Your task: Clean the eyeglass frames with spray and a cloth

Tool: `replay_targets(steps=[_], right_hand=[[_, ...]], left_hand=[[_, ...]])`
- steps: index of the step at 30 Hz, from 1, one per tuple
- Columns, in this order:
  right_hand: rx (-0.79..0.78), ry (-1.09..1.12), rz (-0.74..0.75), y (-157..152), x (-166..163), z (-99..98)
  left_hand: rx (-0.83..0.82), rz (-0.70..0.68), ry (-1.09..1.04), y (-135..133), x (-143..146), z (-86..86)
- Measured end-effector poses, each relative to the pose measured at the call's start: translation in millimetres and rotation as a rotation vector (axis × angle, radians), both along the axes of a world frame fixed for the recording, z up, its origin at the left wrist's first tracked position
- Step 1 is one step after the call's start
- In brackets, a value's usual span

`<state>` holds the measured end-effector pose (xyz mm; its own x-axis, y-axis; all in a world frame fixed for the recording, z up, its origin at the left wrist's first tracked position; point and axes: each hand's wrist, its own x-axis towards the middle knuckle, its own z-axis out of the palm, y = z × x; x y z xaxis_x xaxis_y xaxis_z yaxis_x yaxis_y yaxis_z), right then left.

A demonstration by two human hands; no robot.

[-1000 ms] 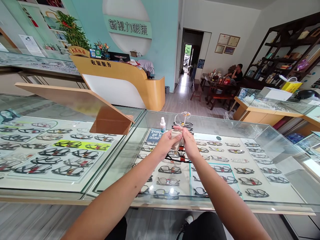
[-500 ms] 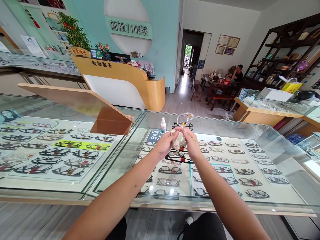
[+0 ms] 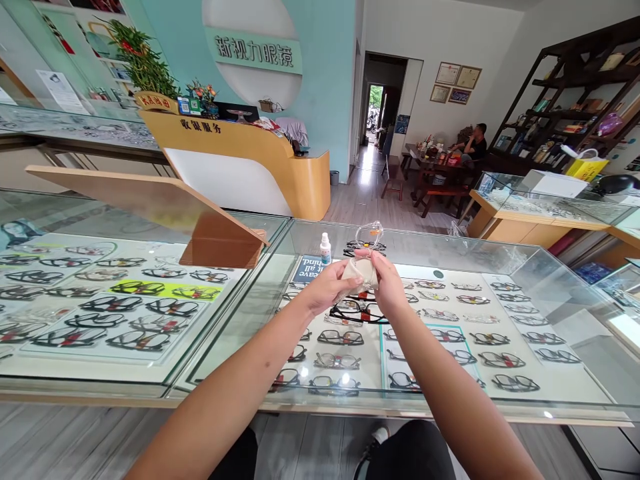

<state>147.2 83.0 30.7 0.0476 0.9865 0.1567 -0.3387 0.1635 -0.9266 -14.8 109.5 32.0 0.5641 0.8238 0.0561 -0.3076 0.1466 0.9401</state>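
Both my hands meet above the glass display counter (image 3: 450, 250). My left hand (image 3: 327, 287) pinches a beige cleaning cloth (image 3: 361, 272) and my right hand (image 3: 387, 287) grips the same cloth from the other side. A clear-framed pair of glasses (image 3: 370, 233) sticks up out of the cloth, one lens wrapped inside it. A small white spray bottle (image 3: 325, 249) with a blue label stands on the glass just left of my hands.
Rows of spectacle frames (image 3: 345, 337) lie inside the case under the glass. A tilted wooden board (image 3: 150, 200) rests on the left counter. A curved wooden reception desk (image 3: 240, 160) stands behind, and a person (image 3: 475, 143) sits at a far table.
My hands have shifted slightly on the cloth and glasses, and the view has dipped a little. The bottle has stayed put.
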Motion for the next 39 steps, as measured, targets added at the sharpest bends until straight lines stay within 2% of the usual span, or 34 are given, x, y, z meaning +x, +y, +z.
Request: replay_targets(steps=[12,25,33,39], right_hand=[[0.038,-0.066,-0.018,4,-2,-4.9],[0.165,-0.245,-0.042,-2,-7,-1.4],[0.207,-0.266,-0.039,2,-3,-2.5],[0.168,-0.207,-0.044,7,1,-8.3]], left_hand=[[-0.034,0.050,0.004,-7,7,5.1],[-0.068,0.156,-0.027,-4,12,-7.0],[-0.104,0.148,-0.103,-1,14,-9.7],[-0.110,0.093,-0.105,1,12,-11.5]])
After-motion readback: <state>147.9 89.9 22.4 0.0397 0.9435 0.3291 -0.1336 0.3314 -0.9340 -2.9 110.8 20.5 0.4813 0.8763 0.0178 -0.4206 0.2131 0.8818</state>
